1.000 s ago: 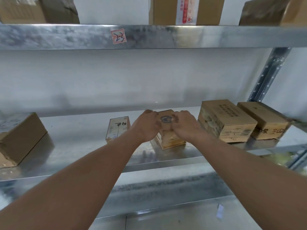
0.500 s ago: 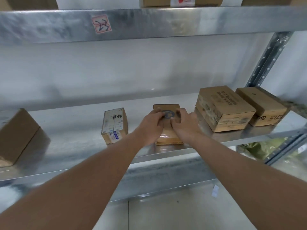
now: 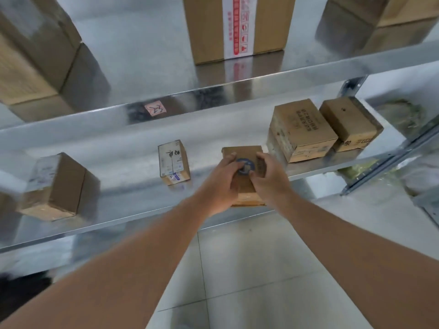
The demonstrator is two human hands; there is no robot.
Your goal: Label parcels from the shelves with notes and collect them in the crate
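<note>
Both hands are on one small cardboard parcel (image 3: 244, 176) that sits at the front edge of the middle shelf (image 3: 133, 205), near the centre of my view. My left hand (image 3: 219, 184) has its fingers curled over the parcel's near left side, and my right hand (image 3: 267, 178) has its fingers curled over the right side, so each is holding the box; between them shows a round blue-ringed sticker (image 3: 245, 166) on the top face. Whether a note is already stuck on I cannot tell, since my fingers cover much of the lid. At nine o'clock from the parcel stands a small box with handwriting (image 3: 173, 162), well apart, and at two o'clock a larger printed carton (image 3: 300, 129) sits near, with another carton (image 3: 349, 122) just beside that one. The crate is not in view. I judge the parcel is about to come off the shelf, and the risks are plain: its near end overhangs the metal lip, so a loose grip could let it tip to the tiled floor (image 3: 249, 269); swinging it right could knock the printed carton; and pressing thumbs across the lid could crease or peel any label there.
</note>
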